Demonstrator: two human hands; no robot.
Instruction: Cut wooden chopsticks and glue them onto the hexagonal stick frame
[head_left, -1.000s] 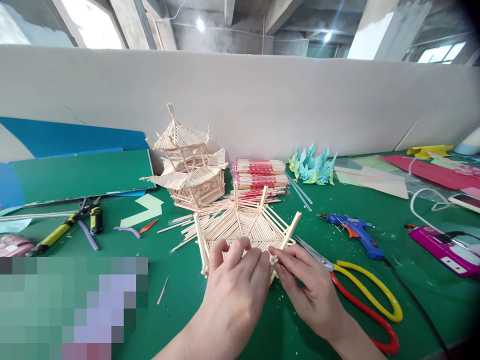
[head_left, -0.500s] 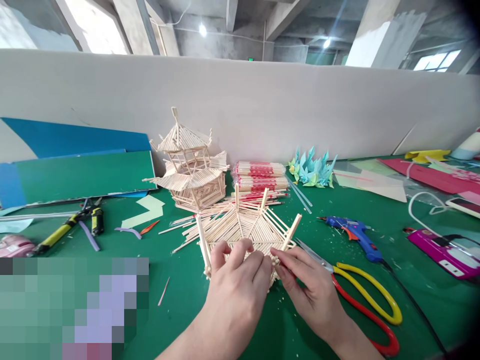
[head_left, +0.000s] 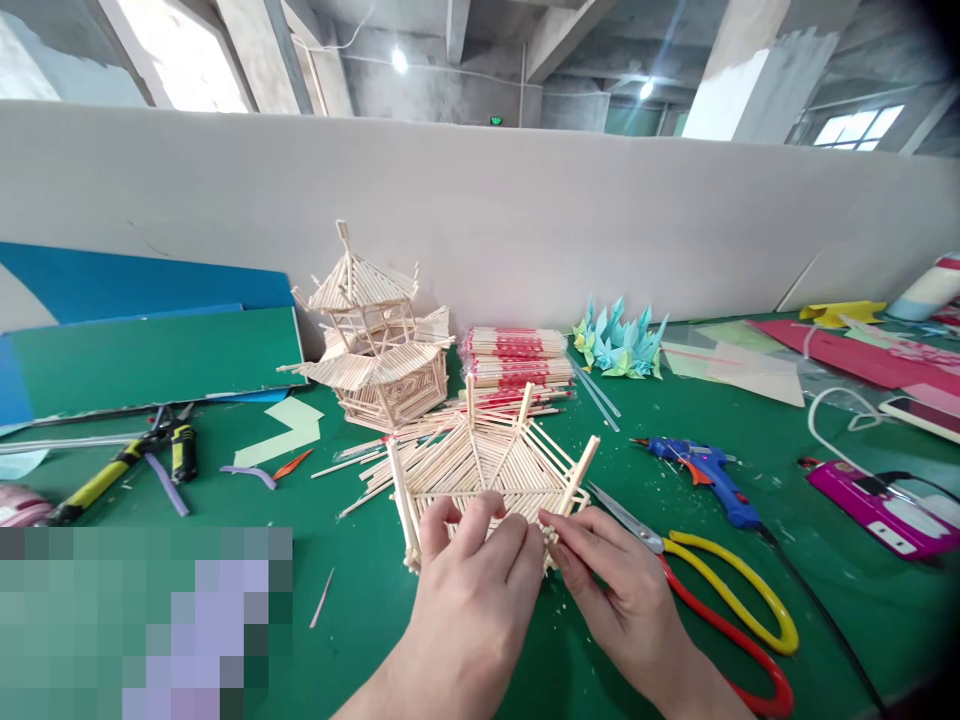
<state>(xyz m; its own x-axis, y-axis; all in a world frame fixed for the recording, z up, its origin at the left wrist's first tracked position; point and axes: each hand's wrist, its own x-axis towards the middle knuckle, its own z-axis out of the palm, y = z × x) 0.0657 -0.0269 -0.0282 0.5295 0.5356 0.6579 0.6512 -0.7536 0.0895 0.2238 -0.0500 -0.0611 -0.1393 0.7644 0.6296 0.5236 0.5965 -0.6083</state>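
A half-built model of thin wooden sticks (head_left: 495,460) lies in front of me, with a many-sided floor of sticks and upright posts at its corners. My left hand (head_left: 476,590) reaches over its near edge, fingers bent and gripping it; the fingertips are partly hidden. Beside it, my right hand (head_left: 622,590) pinches at the near right corner, thumb and forefinger on the stick ends there. Whether a loose stick is in that pinch is too small to tell. Behind stands a finished-looking stick pavilion (head_left: 382,370) with a two-tiered roof.
Scissors (head_left: 784,620) with red and yellow handles lie close to my right hand. Farther right are a blue glue gun (head_left: 705,468) and a purple power strip (head_left: 874,505). Stick bundles (head_left: 517,345) and folded blue paper (head_left: 619,345) stand behind. Pliers (head_left: 112,475) lie left.
The view has shifted slightly, so the table things sit a little lower and more to the left. Both hands keep nearly the same place and grip on the stick model.
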